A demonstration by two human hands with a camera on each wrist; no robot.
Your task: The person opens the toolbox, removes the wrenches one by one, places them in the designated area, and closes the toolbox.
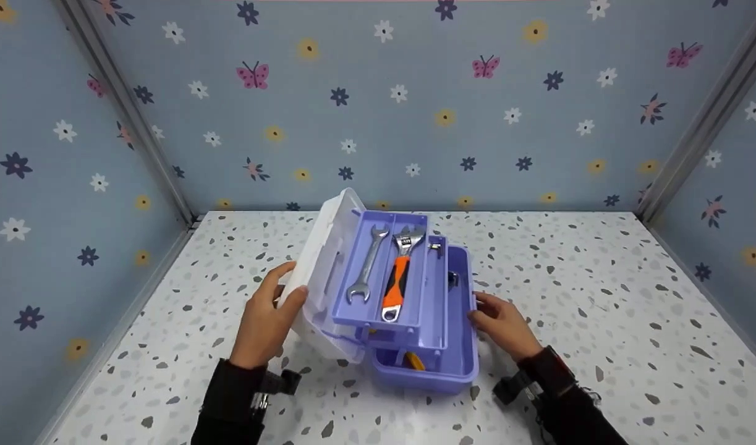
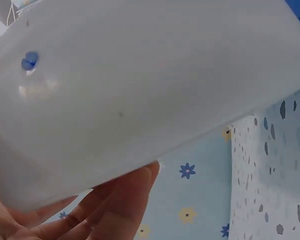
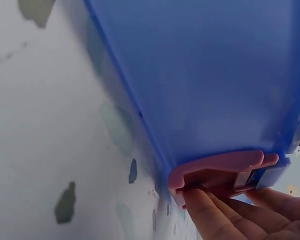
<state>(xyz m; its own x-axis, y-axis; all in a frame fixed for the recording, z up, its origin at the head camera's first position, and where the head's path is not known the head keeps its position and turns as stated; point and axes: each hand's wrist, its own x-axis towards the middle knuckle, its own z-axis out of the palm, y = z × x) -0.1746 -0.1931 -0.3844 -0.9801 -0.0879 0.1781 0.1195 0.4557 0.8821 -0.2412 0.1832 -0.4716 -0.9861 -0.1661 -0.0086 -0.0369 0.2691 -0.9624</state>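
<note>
A purple toolbox (image 1: 424, 380) stands with its white lid (image 1: 316, 253) swung up to the left. My left hand (image 1: 263, 321) grips the lid's edge, thumb on the near side. Beside the box's right wall, my right hand (image 1: 504, 324) pinches the rim and a pink latch (image 3: 215, 162), its fingertips tucked under the latch in the right wrist view. The raised upper tray (image 1: 353, 266) holds an open-end wrench (image 1: 368, 264) and an adjustable wrench (image 1: 396, 281) with an orange and black handle. Small metal pieces (image 1: 436, 247) lie in the lower tray (image 1: 434, 303).
A yellow item (image 1: 415, 361) and a dark item (image 1: 454, 279) show in the box bottom, partly hidden by the trays. The speckled white table (image 1: 600, 296) reaches flower-patterned walls (image 1: 415, 136) behind and on both sides.
</note>
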